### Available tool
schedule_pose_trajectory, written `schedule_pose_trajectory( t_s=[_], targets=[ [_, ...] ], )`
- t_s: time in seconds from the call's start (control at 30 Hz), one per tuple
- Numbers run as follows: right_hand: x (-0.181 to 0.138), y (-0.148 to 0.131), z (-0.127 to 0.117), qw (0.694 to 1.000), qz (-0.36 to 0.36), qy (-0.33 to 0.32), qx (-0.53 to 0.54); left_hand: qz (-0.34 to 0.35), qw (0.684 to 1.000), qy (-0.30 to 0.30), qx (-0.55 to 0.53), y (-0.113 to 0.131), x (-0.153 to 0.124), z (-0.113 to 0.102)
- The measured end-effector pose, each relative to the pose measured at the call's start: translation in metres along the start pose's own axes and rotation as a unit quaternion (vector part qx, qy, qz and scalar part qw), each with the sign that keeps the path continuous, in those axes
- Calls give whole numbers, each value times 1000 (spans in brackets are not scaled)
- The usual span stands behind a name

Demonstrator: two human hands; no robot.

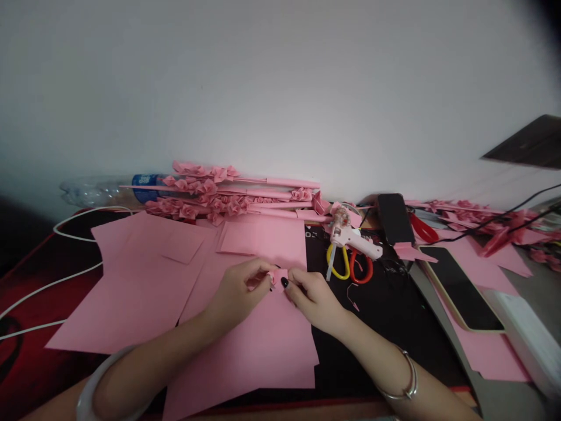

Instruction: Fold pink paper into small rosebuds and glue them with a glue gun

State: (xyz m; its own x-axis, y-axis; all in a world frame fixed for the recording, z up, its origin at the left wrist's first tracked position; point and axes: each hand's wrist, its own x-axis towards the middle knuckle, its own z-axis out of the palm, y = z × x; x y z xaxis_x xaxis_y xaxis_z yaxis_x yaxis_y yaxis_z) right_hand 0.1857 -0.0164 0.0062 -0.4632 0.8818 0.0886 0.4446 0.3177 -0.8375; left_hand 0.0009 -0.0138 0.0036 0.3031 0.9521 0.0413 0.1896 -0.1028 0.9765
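Between my two hands is a small folded piece of pink paper (279, 276), held just above the pink sheets (263, 333). My left hand (239, 289) pinches its left side, where the paper looks curled, though fingers partly hide it. On its right edge, my right hand (313, 295) grips with thumb and fingertips; the thumb has a dark nail. Just beyond lies a stack of smaller pink paper (256, 238). To the right of my right hand are a glue gun (350, 237) and scissors with one yellow and one red handle (362, 268).
Pink paper flowers on stems (210, 199) lie along the wall beside a clear plastic bottle (100, 190). A phone (464, 289), an upright dark phone (392, 217) and a white box (528, 333) are on the right. White cables (52, 275) cross the left side.
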Motion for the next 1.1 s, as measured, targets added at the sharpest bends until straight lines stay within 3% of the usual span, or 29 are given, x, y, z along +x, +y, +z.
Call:
schedule_pose_trajectory(
  t_s=[0.13,0.27,0.4,0.53,0.77,1.1],
  targets=[
    [0,-1,-3,999,11,34,33,-49,989,-52,-126,1,3,-1],
    [0,-1,-5,999,9,20,49,-147,954,-74,-249,-1,7,-3],
    [-2,-2,-5,999,-6,-4,43,-202,947,-108,-227,-6,9,-3],
    [-3,-2,-3,998,-20,-23,50,-205,954,-161,-145,-3,7,-4],
    [-2,-2,-3,996,-11,-32,87,-174,957,-195,-129,-1,6,-5],
    [-1,-2,-4,993,10,-31,117,-162,958,-204,-122,2,5,-4]
  ],
)
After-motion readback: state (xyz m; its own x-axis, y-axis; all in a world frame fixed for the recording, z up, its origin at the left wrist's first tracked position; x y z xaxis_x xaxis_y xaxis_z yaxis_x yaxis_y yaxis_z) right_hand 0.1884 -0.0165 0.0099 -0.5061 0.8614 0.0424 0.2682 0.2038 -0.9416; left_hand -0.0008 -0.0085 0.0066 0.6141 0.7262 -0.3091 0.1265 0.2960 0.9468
